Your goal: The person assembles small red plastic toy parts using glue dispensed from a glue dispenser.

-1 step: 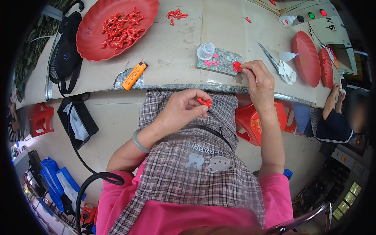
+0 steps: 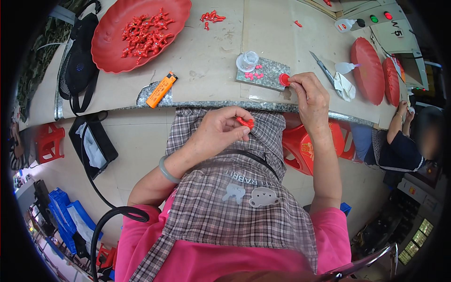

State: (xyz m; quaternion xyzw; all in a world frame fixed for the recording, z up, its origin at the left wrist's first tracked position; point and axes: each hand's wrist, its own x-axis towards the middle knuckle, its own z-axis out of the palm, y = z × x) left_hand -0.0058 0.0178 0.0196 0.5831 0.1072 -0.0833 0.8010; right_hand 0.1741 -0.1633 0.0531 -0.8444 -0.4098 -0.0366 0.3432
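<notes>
My left hand [image 2: 219, 130] is closed in a pinch around a small glossy red figurine [image 2: 244, 122] in front of my apron. Its fingers cover part of the figurine. Over the table, my right hand [image 2: 312, 101] has thumb and forefinger pinched at the edge of a small round red cap [image 2: 284, 80]. Whether anything tiny sits between those fingertips is too small to tell. The cap rests at the right end of a grey stone slab [image 2: 270, 81]. Several pink bits [image 2: 254, 75] lie on the slab beside a clear plastic cup [image 2: 247, 61].
A large red plate [image 2: 105, 47] holds several red figurines, with more [image 2: 212, 17] lying beside it. An orange lighter [image 2: 161, 90] lies near the table edge. A craft knife [image 2: 322, 69], white cloth [image 2: 345, 87] and squeeze bottle [image 2: 345, 67] sit rightward. Another person [image 2: 399, 145] works far right.
</notes>
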